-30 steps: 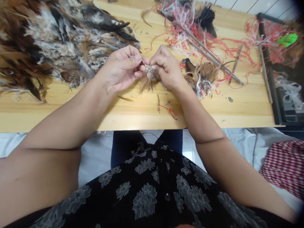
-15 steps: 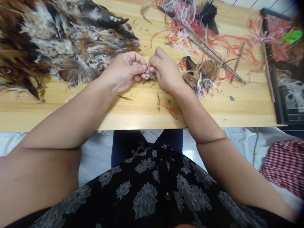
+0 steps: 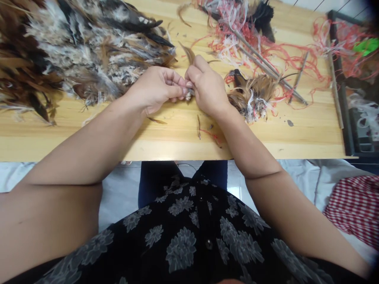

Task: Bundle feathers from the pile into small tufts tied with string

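My right hand (image 3: 207, 85) is closed round a small bundle of feathers (image 3: 188, 96). Its pale, fluffy base pokes out below the fingers, while brown tips show above the knuckles. With thumb and fingers pinched together, my left hand (image 3: 162, 87) meets the right one at that base. Whether the left fingertips grip the feathers themselves or something thin on them is too small to make out. Just right of my right wrist lies a tied bunch of brown feathers (image 3: 256, 92) with white and red strips around its base.
A large heap of feathers (image 3: 97, 55) covers the table's left part. Red and white plastic strips (image 3: 231, 37) lie tangled at the back right, with thin sticks (image 3: 266, 65) across them. A dark-framed box (image 3: 340, 86) stands at the right edge. Scraps (image 3: 211, 134) lie near the front edge.
The feather bundle has turned in my right hand, so brown tips now stick up behind it and its base points down. My left fingers have shifted slightly at the base.
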Motion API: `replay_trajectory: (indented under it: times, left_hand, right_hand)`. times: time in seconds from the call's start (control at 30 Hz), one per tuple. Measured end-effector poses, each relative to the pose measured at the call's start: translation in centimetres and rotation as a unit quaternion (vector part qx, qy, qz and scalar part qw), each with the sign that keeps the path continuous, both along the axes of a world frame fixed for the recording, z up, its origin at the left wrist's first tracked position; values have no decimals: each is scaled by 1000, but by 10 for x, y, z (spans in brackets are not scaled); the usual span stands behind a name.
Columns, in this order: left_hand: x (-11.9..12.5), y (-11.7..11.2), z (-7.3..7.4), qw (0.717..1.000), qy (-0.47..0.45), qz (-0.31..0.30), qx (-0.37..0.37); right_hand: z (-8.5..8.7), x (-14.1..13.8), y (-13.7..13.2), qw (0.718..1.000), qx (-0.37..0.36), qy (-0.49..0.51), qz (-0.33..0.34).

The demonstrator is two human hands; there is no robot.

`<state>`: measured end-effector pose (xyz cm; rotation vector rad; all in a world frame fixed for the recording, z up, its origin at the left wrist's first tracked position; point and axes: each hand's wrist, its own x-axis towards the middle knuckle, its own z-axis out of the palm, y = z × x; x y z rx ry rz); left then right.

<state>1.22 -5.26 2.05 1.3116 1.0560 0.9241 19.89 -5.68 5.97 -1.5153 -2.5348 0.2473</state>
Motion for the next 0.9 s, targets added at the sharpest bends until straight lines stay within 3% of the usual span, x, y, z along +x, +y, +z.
replay_trajectory:
  times: [0.17,0.27,0.4,0.57,0.9]
  left_hand:
    - [3,0,3,1000,21,17,0]
    - [4,0,4,999,44,19,5]
    - [3,-1,6,998,63,18,16]
    - [4,-2,9,994,90,30,48]
    - [3,-2,15,990,129,3,53]
  right_hand:
    - [-5,-4,-2,1000,-5,21,3]
    - [-13,-6,1,996,-18,82,-13]
    - [-27,-3,12,972,-60,227,-28]
    - [-39,6,27,943,-135,301,-43]
    - [-26,13,23,934,-154,321,-39]
